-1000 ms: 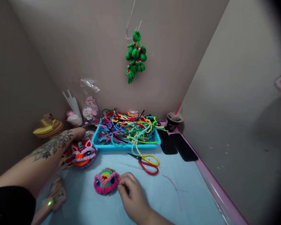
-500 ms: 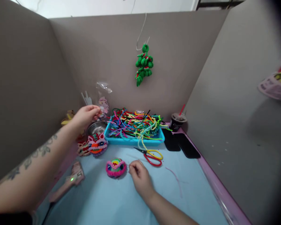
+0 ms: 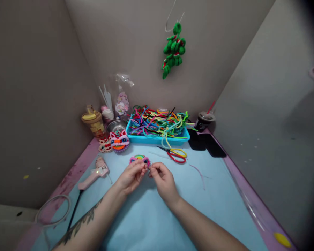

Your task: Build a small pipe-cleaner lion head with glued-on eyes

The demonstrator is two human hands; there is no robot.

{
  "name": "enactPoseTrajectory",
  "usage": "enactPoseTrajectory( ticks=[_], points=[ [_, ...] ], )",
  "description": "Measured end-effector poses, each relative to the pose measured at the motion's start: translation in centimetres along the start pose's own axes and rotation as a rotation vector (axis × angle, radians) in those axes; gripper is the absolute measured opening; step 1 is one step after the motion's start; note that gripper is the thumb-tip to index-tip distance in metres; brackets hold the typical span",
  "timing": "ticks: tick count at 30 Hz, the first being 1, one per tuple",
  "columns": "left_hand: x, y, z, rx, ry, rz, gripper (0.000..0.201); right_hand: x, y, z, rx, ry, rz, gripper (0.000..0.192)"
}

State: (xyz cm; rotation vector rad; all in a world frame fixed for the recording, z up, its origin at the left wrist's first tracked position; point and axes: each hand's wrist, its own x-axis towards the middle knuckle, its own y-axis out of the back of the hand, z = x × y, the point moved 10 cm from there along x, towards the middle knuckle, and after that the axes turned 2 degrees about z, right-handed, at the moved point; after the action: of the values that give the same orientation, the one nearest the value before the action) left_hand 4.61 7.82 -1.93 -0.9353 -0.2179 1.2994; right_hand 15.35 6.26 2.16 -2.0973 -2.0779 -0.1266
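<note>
My left hand point(image 3: 133, 176) and my right hand point(image 3: 164, 179) meet over the middle of the table, fingertips almost touching. Both are closed in a pinch. Something thin and small shows at the right fingertips, too fine to name; what the left fingers pinch is hidden. Just behind the left fingers lies a pink crocheted lion-dance head point(image 3: 133, 159) with a rainbow-coloured top, partly covered by the hand. Scissors point(image 3: 178, 155) with one yellow and one red handle lie beyond my right hand.
A blue tray point(image 3: 157, 140) heaped with colourful yarn pieces stands at the back. Left of it are a finished lion head point(image 3: 119, 142), a metal bowl point(image 3: 117, 126) and a yellow-lidded cup point(image 3: 92, 122). A pink glue gun point(image 3: 94, 174) lies left; black phone-like slabs point(image 3: 211, 145) lie right.
My left hand has come back from beside the metal bowl to meet my right hand in front of the lion-dance head. The camera view has tilted downward.
</note>
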Motion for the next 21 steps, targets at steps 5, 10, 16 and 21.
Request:
enactPoseTrajectory(
  ticks=[5, 10, 16, 21],
  points=[
    [0.1, 0.5, -0.9, 0.021, -0.013, 0.025, 0.023, -0.5, -0.4, 2.1, 0.037, -0.065, -0.037, 0.016],
    [-1.4, 1.2, 5.7, 0.161, -0.303, 0.190, 0.021, -0.6, 0.5, 3.0, 0.034, -0.136, 0.000, 0.016],
    [-1.2, 1.8, 22.3, 0.352, -0.898, 0.559, 0.012, -0.3, 1.0, 3.3, 0.044, -0.171, 0.030, 0.018],
    [4.1, 4.0, 26.9, 0.427, -0.801, 0.681, 0.011, -0.5, 0.6, 3.2, 0.027, -0.173, -0.021, 0.017]
  ],
)
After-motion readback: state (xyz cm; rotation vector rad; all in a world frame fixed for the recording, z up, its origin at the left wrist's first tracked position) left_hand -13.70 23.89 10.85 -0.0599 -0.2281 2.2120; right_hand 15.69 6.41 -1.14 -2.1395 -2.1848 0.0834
